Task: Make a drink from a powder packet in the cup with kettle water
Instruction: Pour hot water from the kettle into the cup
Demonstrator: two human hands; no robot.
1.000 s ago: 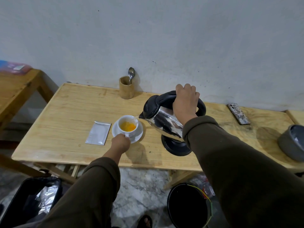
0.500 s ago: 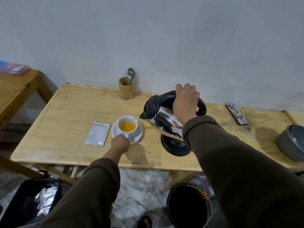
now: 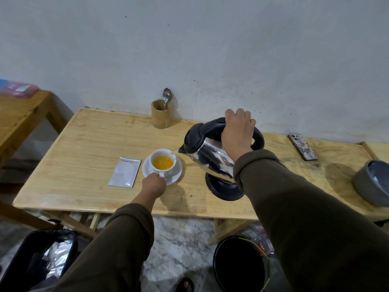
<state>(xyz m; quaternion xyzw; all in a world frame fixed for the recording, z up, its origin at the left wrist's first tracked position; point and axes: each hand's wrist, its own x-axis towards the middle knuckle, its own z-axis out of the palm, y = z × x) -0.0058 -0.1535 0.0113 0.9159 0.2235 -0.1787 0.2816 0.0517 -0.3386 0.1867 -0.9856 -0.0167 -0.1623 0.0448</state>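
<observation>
A white cup holding orange liquid stands on a white saucer on the wooden table. My left hand grips the cup's handle at the near side. My right hand is closed on the black handle of a steel kettle, which is tilted left above its black base. A thin stream of water runs from the spout into the cup. A silver powder packet lies flat just left of the saucer.
A wooden holder with a spoon stands by the wall. A phone and a grey bowl lie at the right. Under the table sit a black bucket and a black bin. Another table stands left.
The kettle's spout has dipped closer to the cup's rim and water is streaming in again. Both hands keep the same hold.
</observation>
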